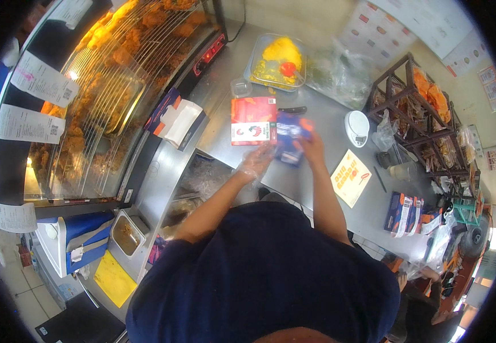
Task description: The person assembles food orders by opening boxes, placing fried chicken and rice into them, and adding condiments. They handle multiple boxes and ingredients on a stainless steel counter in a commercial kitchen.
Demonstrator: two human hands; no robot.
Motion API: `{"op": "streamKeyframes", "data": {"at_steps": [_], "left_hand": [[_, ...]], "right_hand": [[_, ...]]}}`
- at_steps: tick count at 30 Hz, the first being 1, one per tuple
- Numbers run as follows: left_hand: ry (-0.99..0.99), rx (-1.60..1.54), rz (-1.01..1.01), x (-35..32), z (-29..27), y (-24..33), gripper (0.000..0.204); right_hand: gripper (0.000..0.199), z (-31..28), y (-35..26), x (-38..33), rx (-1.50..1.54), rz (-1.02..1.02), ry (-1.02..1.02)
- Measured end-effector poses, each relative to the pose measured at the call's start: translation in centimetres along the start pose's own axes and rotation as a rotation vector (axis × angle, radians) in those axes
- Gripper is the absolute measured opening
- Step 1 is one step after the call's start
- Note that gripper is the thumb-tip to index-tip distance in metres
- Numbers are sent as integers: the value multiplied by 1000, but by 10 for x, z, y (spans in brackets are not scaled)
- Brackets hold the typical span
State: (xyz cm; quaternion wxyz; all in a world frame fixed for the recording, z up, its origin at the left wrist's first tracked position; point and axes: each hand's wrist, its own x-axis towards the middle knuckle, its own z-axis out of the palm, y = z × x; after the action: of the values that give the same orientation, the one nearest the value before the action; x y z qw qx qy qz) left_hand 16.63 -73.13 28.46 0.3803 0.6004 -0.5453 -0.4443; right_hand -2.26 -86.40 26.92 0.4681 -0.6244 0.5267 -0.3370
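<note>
Above the frame's centre, the blurred blue pack (288,136) ran lengthwise up the frame, between the red pack (253,116) and the nearer right hand (313,147) — fingers closed on its right edge — while the gloved left hand (257,160), its grip unclear, lay below-left.

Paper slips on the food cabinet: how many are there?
4. Down the left side of the cabinet: a top slip, a second slip, a third slip and a bottom slip. Others may be hidden.
</note>
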Motion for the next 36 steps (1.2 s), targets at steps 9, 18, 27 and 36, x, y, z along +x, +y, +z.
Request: {"op": "streamKeyframes", "data": {"at_steps": [9,18,27,36], "left_hand": [[-27,-1061,-244,-3,7,90,52],[28,163,294,-32,-12,101,42],[341,-893,-338,-100,-39,69,55],[144,-1125,0,-172,-52,86,66]], "right_hand": [[41,-81,-117,-67,-570,-895,-549],[123,-3,-82,-46,541,-328,-599],[67,44,-155,-99,64,-1332,-519],[108,88,-138,-136,357,-1002,-1100]]}}
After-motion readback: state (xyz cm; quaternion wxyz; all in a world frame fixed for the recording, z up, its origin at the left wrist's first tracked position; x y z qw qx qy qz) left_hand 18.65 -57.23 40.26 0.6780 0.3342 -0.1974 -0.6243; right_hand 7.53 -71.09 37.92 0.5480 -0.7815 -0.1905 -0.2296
